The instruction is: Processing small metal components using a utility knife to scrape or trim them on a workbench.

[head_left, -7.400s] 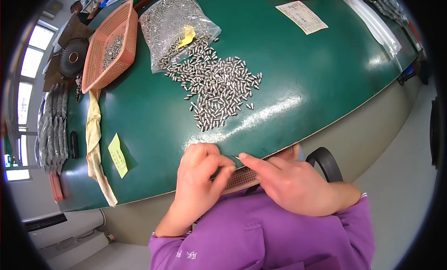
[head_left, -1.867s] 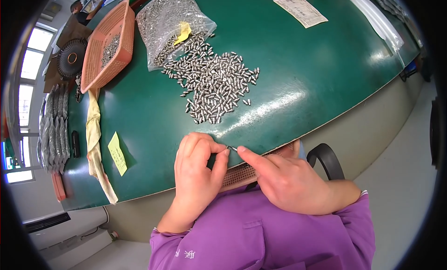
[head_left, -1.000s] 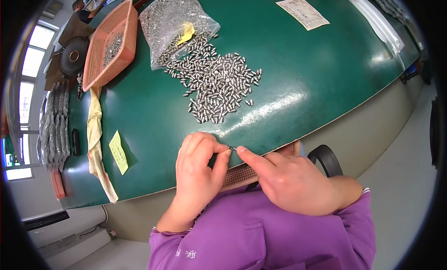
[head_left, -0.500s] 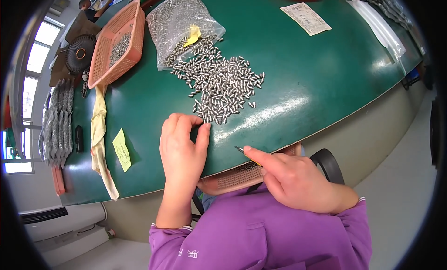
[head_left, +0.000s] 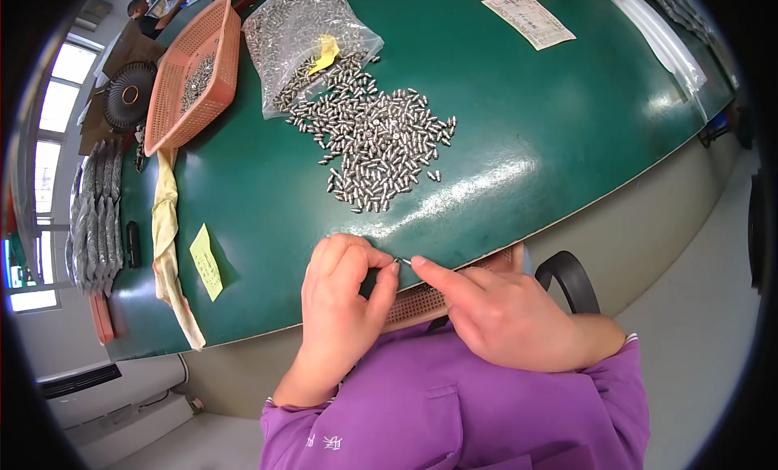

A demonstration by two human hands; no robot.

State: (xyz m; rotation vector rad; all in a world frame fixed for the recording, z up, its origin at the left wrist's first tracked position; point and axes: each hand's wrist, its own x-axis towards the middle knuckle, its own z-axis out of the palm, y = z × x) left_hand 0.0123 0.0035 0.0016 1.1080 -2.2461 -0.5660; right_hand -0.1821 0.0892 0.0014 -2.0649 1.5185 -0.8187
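Note:
Close to the table's near edge, my left hand pinches a tiny metal part between thumb and forefinger, with most of the part hidden. My right hand is closed around a thin pointed tool, its forefinger stretched along it. The tool's dark tip meets or nearly meets the part; I cannot tell whether they touch. Beyond my hands lies a heap of small silvery pointed metal pieces, spilling from a clear plastic bag with a yellow slip in it.
An orange basket holding metal pieces stands far left. A cream cloth strip, a yellow note and a black marker lie left. Another basket sits under the table edge, below my hands. A printed slip is far right.
My left hand has come back from the heap's near edge toward me and to the right, now pinching a metal part. The tool in my right hand has moved slightly left to meet it.

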